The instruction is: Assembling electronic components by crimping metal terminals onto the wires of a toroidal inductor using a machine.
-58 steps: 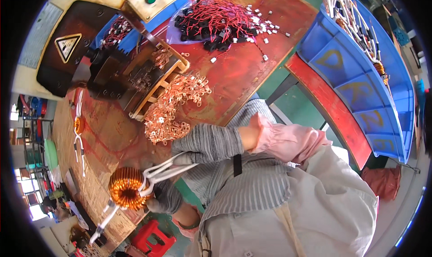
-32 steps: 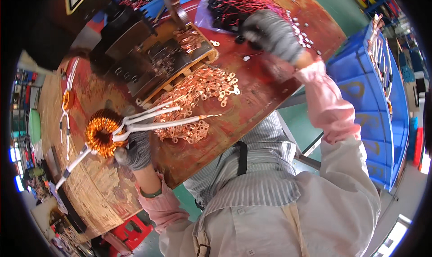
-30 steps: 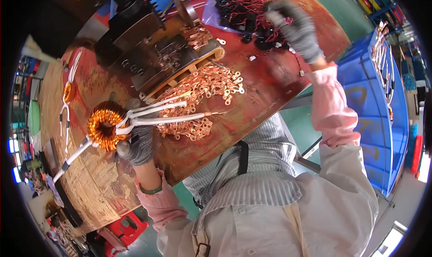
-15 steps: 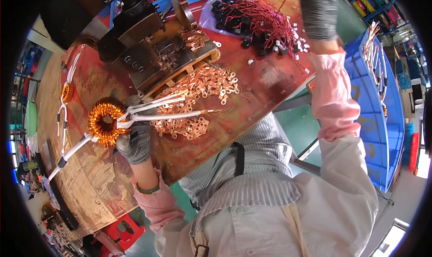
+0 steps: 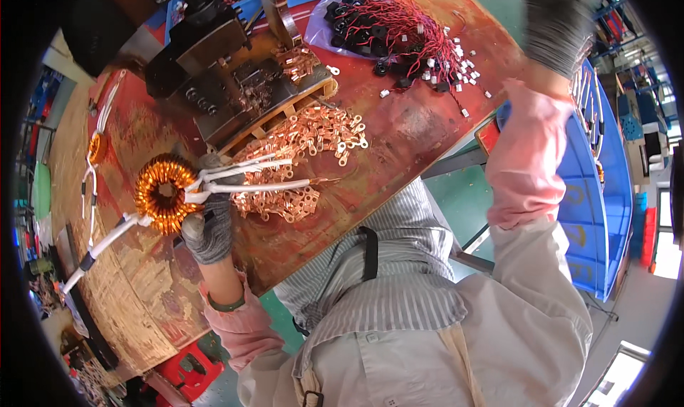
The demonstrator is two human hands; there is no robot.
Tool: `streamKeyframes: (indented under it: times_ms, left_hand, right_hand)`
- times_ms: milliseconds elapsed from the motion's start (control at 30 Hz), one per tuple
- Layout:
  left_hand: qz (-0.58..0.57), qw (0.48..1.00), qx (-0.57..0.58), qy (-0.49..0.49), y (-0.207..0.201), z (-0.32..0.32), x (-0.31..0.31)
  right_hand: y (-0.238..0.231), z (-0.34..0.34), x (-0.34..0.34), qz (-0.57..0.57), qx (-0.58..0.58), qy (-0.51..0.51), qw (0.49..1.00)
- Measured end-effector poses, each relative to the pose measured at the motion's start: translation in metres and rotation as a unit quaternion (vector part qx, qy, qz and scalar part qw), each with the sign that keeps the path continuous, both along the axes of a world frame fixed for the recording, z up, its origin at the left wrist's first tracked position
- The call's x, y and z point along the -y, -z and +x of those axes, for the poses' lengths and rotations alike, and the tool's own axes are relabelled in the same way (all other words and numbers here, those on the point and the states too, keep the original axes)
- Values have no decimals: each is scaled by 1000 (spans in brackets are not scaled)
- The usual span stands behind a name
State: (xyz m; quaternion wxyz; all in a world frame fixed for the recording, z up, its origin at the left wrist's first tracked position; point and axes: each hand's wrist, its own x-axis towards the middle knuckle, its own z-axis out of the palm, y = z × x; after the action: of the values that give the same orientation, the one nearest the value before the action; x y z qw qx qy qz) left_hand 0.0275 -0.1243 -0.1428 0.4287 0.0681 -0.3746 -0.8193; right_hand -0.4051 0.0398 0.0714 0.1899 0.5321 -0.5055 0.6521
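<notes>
My left hand, in a grey glove, is closed under the white-sleeved leads of a toroidal coil wound in copper wire. The coil stands just left of the hand, and its leads stretch right over a heap of copper ring terminals. Another sleeved lead runs down and left from it. My right hand, also gloved, is raised beyond the table's right edge near the blue bin. Motion smears it, and its fingers cannot be made out.
A dark metal press stands behind the terminals. Black parts with red wires lie on a plastic bag at the back. A second, smaller-looking coil rests at the table's far left. A red stool is below the table.
My right hand has moved right, away from the table and toward the blue bin. My left hand keeps its hold on the coil's leads. The whole view has shifted slightly.
</notes>
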Motion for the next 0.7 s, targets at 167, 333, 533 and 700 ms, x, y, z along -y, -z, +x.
streamKeyframes:
  times_ms: [167,333,533,700]
  left_hand:
    - [-39,998,35,-35,3,5,-8]
    - [435,835,-335,46,10,20,-39]
    - [-1,992,25,-125,-33,4,-77]
    - [-45,994,3,-98,-39,13,-94]
  right_hand:
    - [-6,62,-33,2,60,-263,963]
    - [67,135,-66,324,242,-210,890]
    - [122,170,-57,476,62,-228,847]
    - [114,180,-51,414,52,-245,875]
